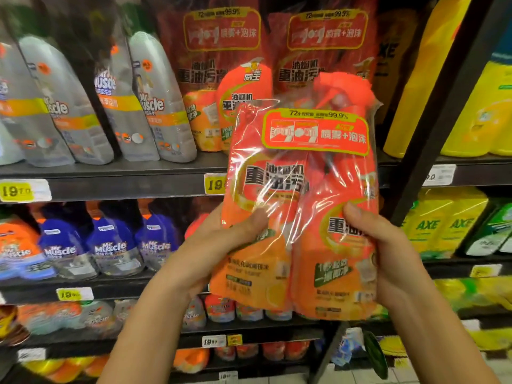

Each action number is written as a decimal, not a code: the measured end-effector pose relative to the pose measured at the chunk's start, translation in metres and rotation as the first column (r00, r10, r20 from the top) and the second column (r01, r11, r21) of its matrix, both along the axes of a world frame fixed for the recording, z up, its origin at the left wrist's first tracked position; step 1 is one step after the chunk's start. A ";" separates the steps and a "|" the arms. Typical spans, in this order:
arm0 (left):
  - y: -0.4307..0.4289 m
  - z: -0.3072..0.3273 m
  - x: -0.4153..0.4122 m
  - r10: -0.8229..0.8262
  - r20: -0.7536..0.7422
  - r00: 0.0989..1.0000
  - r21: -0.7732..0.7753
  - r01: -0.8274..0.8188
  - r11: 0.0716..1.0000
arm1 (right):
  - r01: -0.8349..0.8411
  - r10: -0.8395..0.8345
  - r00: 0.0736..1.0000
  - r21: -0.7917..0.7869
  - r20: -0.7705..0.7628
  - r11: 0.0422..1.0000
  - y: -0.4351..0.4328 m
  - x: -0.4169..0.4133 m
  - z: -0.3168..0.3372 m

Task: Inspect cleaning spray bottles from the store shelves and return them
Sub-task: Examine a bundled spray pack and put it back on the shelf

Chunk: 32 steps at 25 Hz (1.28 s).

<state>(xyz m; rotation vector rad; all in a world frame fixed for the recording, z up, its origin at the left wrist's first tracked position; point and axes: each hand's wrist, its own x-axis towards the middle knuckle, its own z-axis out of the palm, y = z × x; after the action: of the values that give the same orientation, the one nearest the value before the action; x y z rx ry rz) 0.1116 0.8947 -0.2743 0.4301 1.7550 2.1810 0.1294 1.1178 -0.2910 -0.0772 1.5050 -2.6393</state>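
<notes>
In front of the middle shelves, near the camera: wrapped twin pack (302, 167) of orange spray bottles, held off the shelf.
- Long axis close to vertical, top leaning a little to the right. Spray heads up, bases down, printed label face toward the camera.
- Left hand (221, 239) grasps the lower left edge, thumb across the front film.
- Right hand (379, 245) grasps the right edge at about the same height, thumb on the front.

Surroundings:
- Far, directly behind the top of the pack: matching orange packs (221, 51) standing on the upper shelf.
- Left of those: grey Mr Muscle bottles (163, 106), leaning.
- Next shelf down, left: blue-shouldered Mr Muscle bottles (110, 245).
- Right, past a black upright post (443, 106): yellow bottles (421, 79), yellow AXE packs (443, 223) below them.
- Yellow price tag (16, 191) on the shelf edge (124, 187) at left.

The held pack partly covers another tag on this edge and the stock behind it.
</notes>
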 end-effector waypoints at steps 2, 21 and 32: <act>0.001 -0.004 0.005 -0.014 -0.005 1.000 0.008 0.014 1.000 | -0.028 0.028 1.000 -0.004 -0.014 1.000 0.000 -0.003 0.009; 0.012 -0.020 -0.002 0.150 -0.148 0.978 0.093 -0.137 0.986 | 0.163 -0.107 0.946 0.164 -0.307 0.973 0.004 0.011 0.028; 0.051 0.012 0.033 -0.011 -0.497 0.868 -0.156 -0.077 0.985 | 0.410 -0.315 0.829 0.120 -0.463 0.904 -0.028 0.027 0.047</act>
<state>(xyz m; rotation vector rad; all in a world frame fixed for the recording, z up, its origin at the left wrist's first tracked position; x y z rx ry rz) 0.1450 0.9454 -0.2618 0.9989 2.2010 2.0354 0.1566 1.0902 -0.2445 -0.4296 2.1364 -2.8569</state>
